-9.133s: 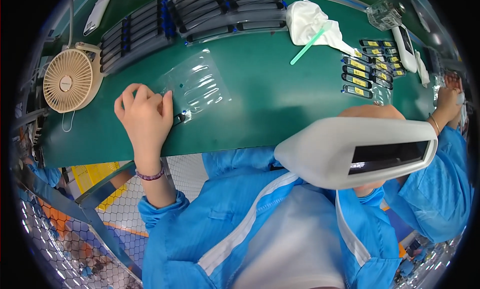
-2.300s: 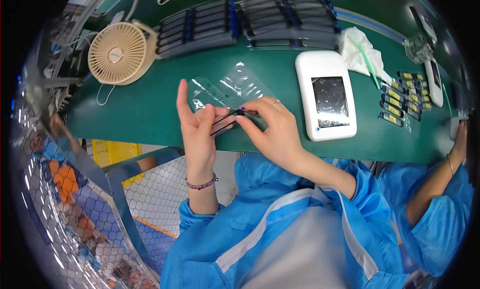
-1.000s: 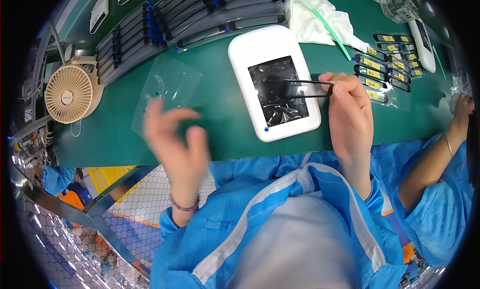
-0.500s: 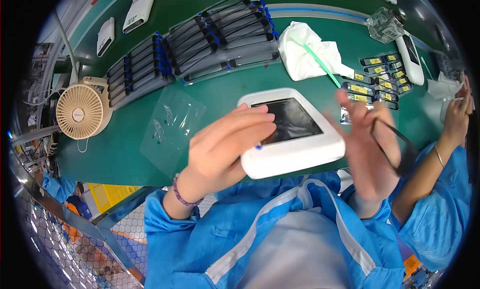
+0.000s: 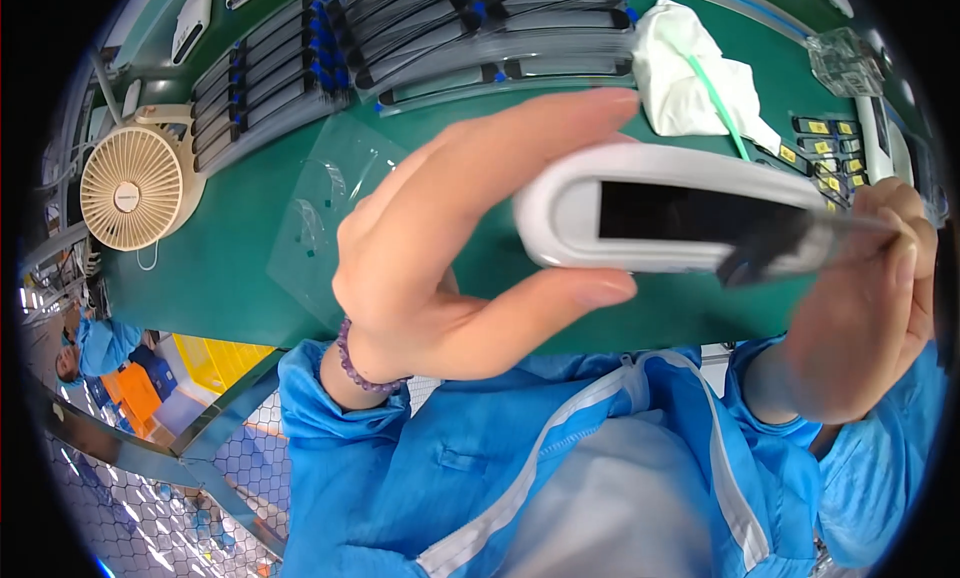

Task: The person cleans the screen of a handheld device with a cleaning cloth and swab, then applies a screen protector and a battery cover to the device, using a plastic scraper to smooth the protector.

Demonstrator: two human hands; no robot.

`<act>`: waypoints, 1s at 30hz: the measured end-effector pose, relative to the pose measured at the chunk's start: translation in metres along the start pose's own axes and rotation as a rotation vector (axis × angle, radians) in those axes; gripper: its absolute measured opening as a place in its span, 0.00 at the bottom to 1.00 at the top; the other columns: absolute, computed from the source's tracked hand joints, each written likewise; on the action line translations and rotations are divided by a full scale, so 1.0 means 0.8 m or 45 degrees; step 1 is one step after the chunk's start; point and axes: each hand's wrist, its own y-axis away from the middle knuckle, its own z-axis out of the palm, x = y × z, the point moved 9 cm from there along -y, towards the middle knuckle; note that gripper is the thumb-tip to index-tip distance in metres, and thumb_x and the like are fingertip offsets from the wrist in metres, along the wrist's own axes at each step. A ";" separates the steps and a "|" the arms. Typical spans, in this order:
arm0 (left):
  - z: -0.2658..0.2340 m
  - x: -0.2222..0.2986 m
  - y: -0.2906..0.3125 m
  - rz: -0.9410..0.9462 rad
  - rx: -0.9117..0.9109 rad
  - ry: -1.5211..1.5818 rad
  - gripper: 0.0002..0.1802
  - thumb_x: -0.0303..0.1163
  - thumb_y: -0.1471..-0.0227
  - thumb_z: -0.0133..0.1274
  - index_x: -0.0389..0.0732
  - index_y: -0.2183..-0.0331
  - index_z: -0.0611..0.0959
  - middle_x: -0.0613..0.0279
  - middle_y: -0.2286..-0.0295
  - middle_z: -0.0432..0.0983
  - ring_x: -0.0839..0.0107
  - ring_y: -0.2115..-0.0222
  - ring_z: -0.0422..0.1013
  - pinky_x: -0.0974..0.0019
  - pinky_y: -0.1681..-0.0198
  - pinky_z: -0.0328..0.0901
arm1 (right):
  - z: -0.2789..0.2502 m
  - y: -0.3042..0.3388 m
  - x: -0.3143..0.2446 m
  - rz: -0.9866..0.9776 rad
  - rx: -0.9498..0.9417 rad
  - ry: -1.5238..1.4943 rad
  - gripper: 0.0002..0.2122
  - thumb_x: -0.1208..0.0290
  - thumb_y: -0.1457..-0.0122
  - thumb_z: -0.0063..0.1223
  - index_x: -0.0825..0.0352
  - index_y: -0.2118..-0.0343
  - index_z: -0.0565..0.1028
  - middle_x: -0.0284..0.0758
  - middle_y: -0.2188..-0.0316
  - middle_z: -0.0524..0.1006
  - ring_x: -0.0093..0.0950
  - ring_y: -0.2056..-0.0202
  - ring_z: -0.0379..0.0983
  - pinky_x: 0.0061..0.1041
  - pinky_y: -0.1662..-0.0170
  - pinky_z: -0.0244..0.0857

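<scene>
My left hand (image 5: 420, 238) grips the white handheld device (image 5: 550, 223) by its left end, thumb below and fingers over the top. The device is held close to the camera on its side, showing a narrow face with a long dark panel (image 5: 650, 213). My right hand (image 5: 865, 308) pinches a thin dark strip (image 5: 775, 246), smeared by motion. The strip crosses in front of the device's right end; whether it touches the panel I cannot tell.
Flat black strips in clear trays (image 5: 420, 38) fill the back of the green table. A beige fan (image 5: 128, 193) stands left, near a clear plastic sheet (image 5: 325, 208). A white cloth (image 5: 680, 73) with a green stick (image 5: 718, 106), labelled black pieces (image 5: 828, 150) and a glass jar (image 5: 845, 63) lie right.
The device has been raised and turned from its screen side to its narrow dark-panelled side. My right hand has moved right, bringing the dark strip across the device's right end.
</scene>
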 end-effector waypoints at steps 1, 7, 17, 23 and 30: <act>0.002 -0.008 0.005 -0.126 0.026 0.124 0.39 0.34 0.64 0.62 0.23 0.54 0.63 0.42 0.67 0.71 0.62 0.66 0.70 0.66 0.63 0.65 | -0.009 0.005 0.004 -0.037 0.050 0.026 0.10 0.75 0.44 0.35 0.78 0.69 0.68 0.42 0.71 0.65 0.30 0.64 0.59 0.27 0.54 0.50; 0.005 0.001 0.004 0.151 0.068 0.058 0.43 0.36 0.66 0.63 0.25 0.53 0.60 0.37 0.68 0.71 0.61 0.69 0.72 0.68 0.66 0.67 | 0.000 0.014 -0.004 -0.205 -0.057 0.256 0.10 0.78 0.47 0.34 0.78 0.70 0.69 0.43 0.72 0.65 0.31 0.66 0.58 0.27 0.57 0.51; 0.002 0.012 0.002 0.277 -0.056 0.139 0.36 0.18 0.66 0.59 0.27 0.53 0.60 0.27 0.67 0.67 0.50 0.66 0.70 0.57 0.66 0.68 | 0.039 -0.001 -0.035 -0.179 0.095 0.661 0.05 0.83 0.50 0.38 0.76 0.75 0.68 0.38 0.80 0.65 0.24 0.73 0.56 0.21 0.67 0.49; -0.009 0.002 0.009 0.126 0.404 0.165 0.21 0.26 0.68 0.61 0.33 0.66 0.76 0.51 0.70 0.74 0.60 0.71 0.73 0.68 0.69 0.68 | 0.035 -0.002 -0.027 -0.127 0.281 0.278 0.03 0.85 0.55 0.51 0.73 0.76 0.73 0.29 0.82 0.65 0.17 0.79 0.55 0.14 0.74 0.46; -0.006 -0.001 0.016 0.166 0.388 0.124 0.22 0.24 0.69 0.62 0.34 0.66 0.76 0.50 0.70 0.74 0.60 0.70 0.73 0.68 0.68 0.68 | 0.046 -0.002 -0.054 -0.378 0.253 0.636 0.06 0.86 0.64 0.55 0.70 0.80 0.73 0.30 0.86 0.67 0.23 0.83 0.56 0.20 0.77 0.48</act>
